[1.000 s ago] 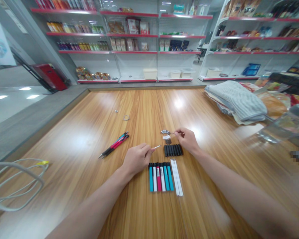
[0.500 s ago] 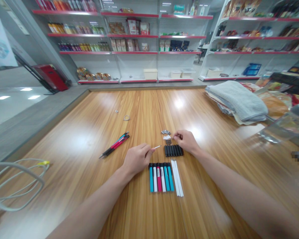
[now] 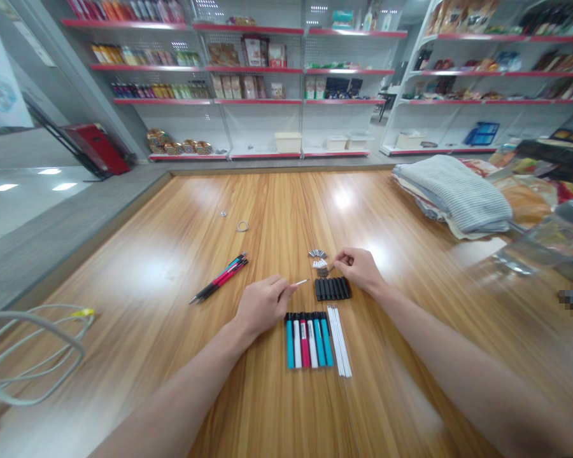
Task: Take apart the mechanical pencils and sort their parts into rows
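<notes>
My left hand (image 3: 266,302) is closed in a pinch on a thin white pen refill (image 3: 302,282), its tip pointing right. My right hand (image 3: 357,266) has thumb and forefinger pinched at the small grey springs (image 3: 323,272), with what looks like one spring between the fingertips. Beyond the springs lie small white pieces (image 3: 319,263) and a fan of silver pen tips (image 3: 318,253). Just below my right hand is a row of black grips (image 3: 333,289). Closer to me are blue, white and pink pen barrels (image 3: 305,341) and several white refills (image 3: 339,341) side by side.
Several pens (image 3: 219,278) lie in a bunch on the left. A cable ring (image 3: 242,226) is farther back. A pale cable (image 3: 38,356) coils at the left edge. Folded cloths (image 3: 453,194) and a clear container (image 3: 544,238) stand at right. Stocked shelves (image 3: 258,69) are behind the table.
My right hand's fingertips have shifted slightly towards the springs, and a small dark piece now shows at them. My left hand holds the refill in the same place.
</notes>
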A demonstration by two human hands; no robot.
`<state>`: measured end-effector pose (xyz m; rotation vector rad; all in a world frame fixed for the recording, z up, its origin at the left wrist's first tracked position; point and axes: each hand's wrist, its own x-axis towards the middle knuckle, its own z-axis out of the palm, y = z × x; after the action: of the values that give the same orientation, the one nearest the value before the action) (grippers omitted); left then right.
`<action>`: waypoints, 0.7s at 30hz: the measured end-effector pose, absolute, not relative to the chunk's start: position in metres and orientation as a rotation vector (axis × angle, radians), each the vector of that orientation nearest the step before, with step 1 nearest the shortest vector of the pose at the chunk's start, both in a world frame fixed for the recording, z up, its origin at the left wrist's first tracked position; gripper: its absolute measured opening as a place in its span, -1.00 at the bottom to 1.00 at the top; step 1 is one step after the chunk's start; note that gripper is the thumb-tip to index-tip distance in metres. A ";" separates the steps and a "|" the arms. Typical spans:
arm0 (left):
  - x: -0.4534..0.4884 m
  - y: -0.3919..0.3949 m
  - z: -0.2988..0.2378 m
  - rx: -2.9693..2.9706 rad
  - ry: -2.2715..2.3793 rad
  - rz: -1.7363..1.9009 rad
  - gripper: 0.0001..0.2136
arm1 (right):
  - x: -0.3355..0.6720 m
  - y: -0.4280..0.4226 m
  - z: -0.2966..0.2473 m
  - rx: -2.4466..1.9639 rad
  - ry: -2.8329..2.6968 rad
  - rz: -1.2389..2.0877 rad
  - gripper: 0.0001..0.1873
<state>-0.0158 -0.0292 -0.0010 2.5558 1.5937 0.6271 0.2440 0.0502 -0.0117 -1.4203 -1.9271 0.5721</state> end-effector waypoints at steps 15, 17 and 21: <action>-0.015 -0.028 -0.001 2.531 1.578 0.689 -0.69 | 0.243 0.050 -0.010 -1.443 -2.020 0.487 -0.85; -0.016 -0.029 -0.001 2.530 1.577 0.695 -0.69 | 0.243 0.049 -0.011 -1.444 -2.017 0.490 -0.85; -0.016 -0.028 -0.001 2.532 1.577 0.694 -0.68 | 0.244 0.050 -0.012 -1.438 -2.026 0.499 -0.86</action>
<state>-0.0159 -0.0283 -0.0012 2.5317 1.5774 0.6936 0.2437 0.0495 -0.0119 -1.4383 -2.0257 0.4993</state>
